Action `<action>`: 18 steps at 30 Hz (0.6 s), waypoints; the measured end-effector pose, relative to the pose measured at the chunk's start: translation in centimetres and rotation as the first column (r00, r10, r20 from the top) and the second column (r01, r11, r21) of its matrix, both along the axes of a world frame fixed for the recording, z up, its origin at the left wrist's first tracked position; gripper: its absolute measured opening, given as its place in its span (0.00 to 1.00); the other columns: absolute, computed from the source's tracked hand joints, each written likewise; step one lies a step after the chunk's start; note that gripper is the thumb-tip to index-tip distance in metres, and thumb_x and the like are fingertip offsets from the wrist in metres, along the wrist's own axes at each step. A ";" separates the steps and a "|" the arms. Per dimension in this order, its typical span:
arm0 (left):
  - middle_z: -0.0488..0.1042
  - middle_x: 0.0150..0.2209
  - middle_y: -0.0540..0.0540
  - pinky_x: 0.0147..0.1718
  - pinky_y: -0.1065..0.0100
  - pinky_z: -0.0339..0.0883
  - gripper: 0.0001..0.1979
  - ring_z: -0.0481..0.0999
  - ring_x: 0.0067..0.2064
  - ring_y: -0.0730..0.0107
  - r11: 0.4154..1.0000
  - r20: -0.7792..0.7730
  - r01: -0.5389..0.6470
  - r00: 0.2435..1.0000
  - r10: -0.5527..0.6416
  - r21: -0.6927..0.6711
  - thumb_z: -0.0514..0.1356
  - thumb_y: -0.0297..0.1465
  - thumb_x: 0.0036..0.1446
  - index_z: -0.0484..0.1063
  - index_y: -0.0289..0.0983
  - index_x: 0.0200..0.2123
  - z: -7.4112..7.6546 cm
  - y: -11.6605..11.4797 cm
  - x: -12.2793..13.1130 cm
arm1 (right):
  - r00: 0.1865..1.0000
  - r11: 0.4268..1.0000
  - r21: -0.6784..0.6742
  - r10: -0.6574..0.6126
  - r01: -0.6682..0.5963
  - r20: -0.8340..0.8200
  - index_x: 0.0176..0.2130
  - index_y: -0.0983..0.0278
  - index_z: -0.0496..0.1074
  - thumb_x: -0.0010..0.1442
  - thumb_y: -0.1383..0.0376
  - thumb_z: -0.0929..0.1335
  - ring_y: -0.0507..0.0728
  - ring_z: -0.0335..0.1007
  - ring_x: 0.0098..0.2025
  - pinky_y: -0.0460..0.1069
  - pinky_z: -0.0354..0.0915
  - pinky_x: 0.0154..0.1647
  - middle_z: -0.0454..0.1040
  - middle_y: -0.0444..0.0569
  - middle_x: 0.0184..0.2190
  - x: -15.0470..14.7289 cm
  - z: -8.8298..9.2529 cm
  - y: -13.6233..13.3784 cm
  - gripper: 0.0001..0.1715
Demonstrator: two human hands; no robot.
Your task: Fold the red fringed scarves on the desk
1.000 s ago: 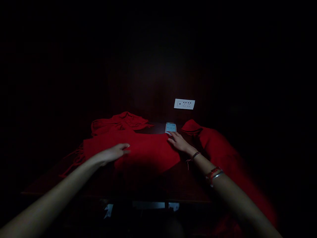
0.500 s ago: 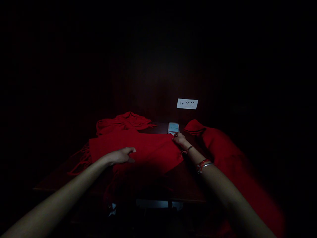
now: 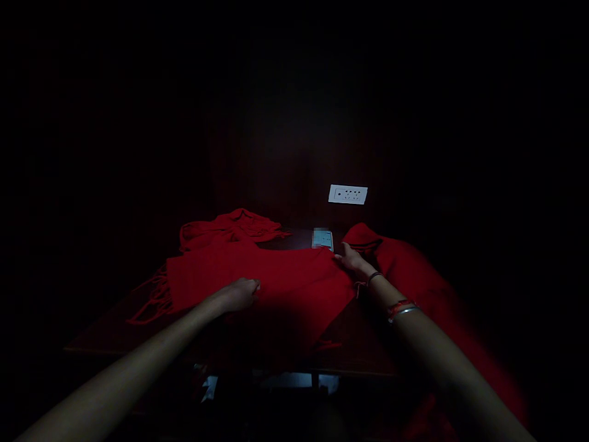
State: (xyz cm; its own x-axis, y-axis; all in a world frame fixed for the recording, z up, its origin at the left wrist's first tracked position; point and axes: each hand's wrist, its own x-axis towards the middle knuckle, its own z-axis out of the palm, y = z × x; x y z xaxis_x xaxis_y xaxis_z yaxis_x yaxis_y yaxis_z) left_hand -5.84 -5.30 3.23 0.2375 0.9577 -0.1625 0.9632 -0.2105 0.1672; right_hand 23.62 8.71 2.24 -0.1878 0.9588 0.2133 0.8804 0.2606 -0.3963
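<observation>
A red fringed scarf (image 3: 285, 270) lies spread over a dark table, its tassels hanging off the left end. My left hand (image 3: 242, 294) is closed, fingers pinched on the cloth near the middle of the scarf. At the far right corner of the same scarf is my right hand (image 3: 354, 259), its fingers on the cloth edge and its thumb raised a little. Dim light partly hides the fingertips. Just beyond that corner lies a phone (image 3: 323, 239) with a lit screen.
Another crumpled red cloth with fringe (image 3: 225, 226) lies at the back left. A long red cloth (image 3: 414, 270) drapes along the right side. A white wall socket (image 3: 348, 194) is above the table (image 3: 368, 356). Deep darkness surrounds everything.
My right hand has moved right, and the scarf's right edge has shifted the same way. My left hand has gone from open fingers to closed on the cloth.
</observation>
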 end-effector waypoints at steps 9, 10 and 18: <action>0.61 0.25 0.54 0.25 0.76 0.54 0.09 0.60 0.27 0.76 0.985 0.531 0.031 0.845 0.064 -0.167 0.51 0.34 0.44 0.61 0.36 0.30 0.4 0.0 0.7 | 1.000 0.994 0.109 0.022 -0.020 -0.017 0.55 0.65 0.50 0.53 0.71 0.58 0.53 0.65 0.39 0.46 0.62 0.37 0.67 0.52 0.42 2.1 3.6 -0.1 0.29; 0.60 0.24 0.54 0.24 0.76 0.53 0.08 0.59 0.25 0.76 0.982 0.525 0.021 0.847 0.081 -0.186 0.51 0.34 0.43 0.61 0.36 0.29 0.3 0.0 1.0 | 0.998 0.992 0.120 0.023 -0.030 0.059 0.54 0.65 0.52 0.52 0.71 0.59 0.53 0.65 0.40 0.46 0.61 0.38 0.68 0.52 0.41 2.2 3.9 0.2 0.29; 0.64 0.26 0.52 0.24 0.76 0.53 0.08 0.62 0.26 0.75 0.995 0.223 0.001 0.975 0.020 -0.095 0.54 0.33 0.41 0.62 0.37 0.28 1.0 0.0 1.9 | 0.970 0.977 0.188 0.059 -0.105 0.238 0.53 0.66 0.54 0.55 0.64 0.60 0.59 0.58 0.47 0.52 0.57 0.43 0.61 0.59 0.47 0.3 1.1 -5.5 0.26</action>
State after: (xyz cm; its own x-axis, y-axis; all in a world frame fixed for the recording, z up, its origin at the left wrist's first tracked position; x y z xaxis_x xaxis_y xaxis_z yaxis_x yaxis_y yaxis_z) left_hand -3.96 -5.32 4.20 0.2690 0.9430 -0.1960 0.9011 -0.1746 0.3970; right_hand 23.89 3.24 3.38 -0.3301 0.8811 0.3385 0.9138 0.3882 -0.1193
